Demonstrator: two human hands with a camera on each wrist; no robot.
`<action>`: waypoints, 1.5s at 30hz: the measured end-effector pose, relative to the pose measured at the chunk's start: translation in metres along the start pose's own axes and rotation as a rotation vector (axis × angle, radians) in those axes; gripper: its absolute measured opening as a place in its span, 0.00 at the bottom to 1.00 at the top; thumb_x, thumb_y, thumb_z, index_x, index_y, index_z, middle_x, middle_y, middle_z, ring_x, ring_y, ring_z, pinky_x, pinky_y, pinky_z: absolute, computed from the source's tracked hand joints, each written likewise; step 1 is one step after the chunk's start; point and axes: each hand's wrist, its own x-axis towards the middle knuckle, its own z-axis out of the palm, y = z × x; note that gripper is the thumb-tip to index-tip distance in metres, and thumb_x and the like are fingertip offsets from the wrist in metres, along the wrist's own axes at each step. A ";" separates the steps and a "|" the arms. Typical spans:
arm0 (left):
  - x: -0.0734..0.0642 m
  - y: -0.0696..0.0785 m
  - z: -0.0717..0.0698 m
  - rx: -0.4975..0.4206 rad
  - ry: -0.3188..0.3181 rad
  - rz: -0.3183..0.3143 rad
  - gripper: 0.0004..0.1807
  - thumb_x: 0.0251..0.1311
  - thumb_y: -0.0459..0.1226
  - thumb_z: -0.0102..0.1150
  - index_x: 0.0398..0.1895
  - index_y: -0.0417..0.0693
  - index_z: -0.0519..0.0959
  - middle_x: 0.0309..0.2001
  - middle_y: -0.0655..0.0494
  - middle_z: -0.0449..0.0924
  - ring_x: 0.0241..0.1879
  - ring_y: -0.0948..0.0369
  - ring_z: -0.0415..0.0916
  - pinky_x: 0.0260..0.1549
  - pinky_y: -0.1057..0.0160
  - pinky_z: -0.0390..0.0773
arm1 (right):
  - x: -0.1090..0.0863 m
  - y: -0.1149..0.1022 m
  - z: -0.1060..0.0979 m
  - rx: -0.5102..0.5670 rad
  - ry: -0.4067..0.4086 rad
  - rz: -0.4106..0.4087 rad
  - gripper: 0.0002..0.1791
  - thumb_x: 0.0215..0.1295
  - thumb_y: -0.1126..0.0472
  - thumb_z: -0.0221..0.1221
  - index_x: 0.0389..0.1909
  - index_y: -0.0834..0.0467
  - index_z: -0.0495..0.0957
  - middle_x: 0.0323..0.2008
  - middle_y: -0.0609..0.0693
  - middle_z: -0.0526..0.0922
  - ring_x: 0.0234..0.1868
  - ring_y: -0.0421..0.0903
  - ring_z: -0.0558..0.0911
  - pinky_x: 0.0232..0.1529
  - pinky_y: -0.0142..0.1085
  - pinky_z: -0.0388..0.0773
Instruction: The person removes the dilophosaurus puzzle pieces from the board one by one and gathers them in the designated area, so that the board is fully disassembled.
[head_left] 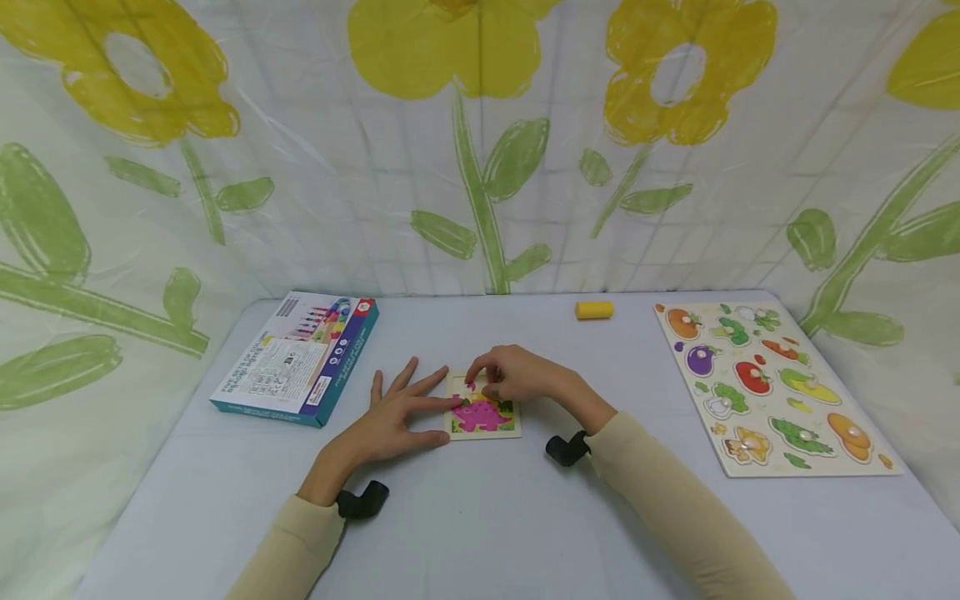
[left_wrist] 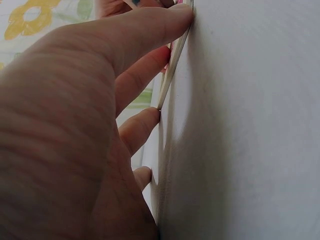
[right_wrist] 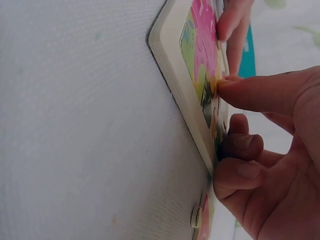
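Handling puzzle (head_left: 483,423), right of box (head_left: 281,367) | left hand (head_left: 390,427): fingers spread, touching puzzle's left side | right hand (head_left: 522,375): bent over far half, pinch cannot be told | progress: near half appears filled; far half partly covered, remainder unclear

Pink, seemingly dinosaur-patterned puzzle picture (head_left: 482,417), yellow cylinder (head_left: 594,310), teal-edged box (head_left: 294,358), cream vegetable-patterned board (head_left: 828,466)

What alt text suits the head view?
A person's spread left hand and curled right hand touch a square, cream-framed pink dinosaur puzzle on a white table. A flat teal-edged box lies left; a yellow cylinder and a cream board picturing vegetables lie right.
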 end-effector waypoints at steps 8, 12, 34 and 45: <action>0.000 0.000 0.000 0.004 -0.006 -0.004 0.28 0.64 0.57 0.68 0.68 0.72 0.82 0.85 0.57 0.57 0.87 0.36 0.31 0.70 0.17 0.17 | 0.000 -0.001 0.002 -0.010 0.028 0.030 0.15 0.70 0.65 0.64 0.54 0.48 0.87 0.44 0.53 0.78 0.45 0.46 0.75 0.45 0.36 0.74; 0.000 0.000 -0.001 0.008 -0.007 -0.005 0.28 0.64 0.57 0.68 0.68 0.72 0.82 0.85 0.57 0.56 0.87 0.35 0.31 0.70 0.17 0.17 | 0.000 -0.001 0.003 -0.001 0.042 0.044 0.15 0.70 0.64 0.64 0.53 0.46 0.87 0.49 0.54 0.78 0.49 0.47 0.76 0.50 0.39 0.78; -0.001 0.001 -0.001 0.005 -0.015 -0.011 0.28 0.64 0.57 0.68 0.68 0.73 0.81 0.86 0.57 0.56 0.87 0.36 0.30 0.71 0.18 0.16 | -0.002 0.008 0.001 0.055 0.111 0.021 0.12 0.75 0.64 0.59 0.54 0.53 0.85 0.44 0.50 0.85 0.41 0.44 0.79 0.48 0.38 0.79; -0.001 0.001 -0.002 0.012 -0.026 -0.025 0.28 0.64 0.57 0.68 0.69 0.74 0.80 0.86 0.60 0.55 0.88 0.39 0.29 0.72 0.20 0.16 | -0.002 0.011 0.000 0.096 0.118 0.030 0.12 0.76 0.65 0.57 0.52 0.50 0.86 0.42 0.49 0.87 0.37 0.43 0.79 0.41 0.35 0.77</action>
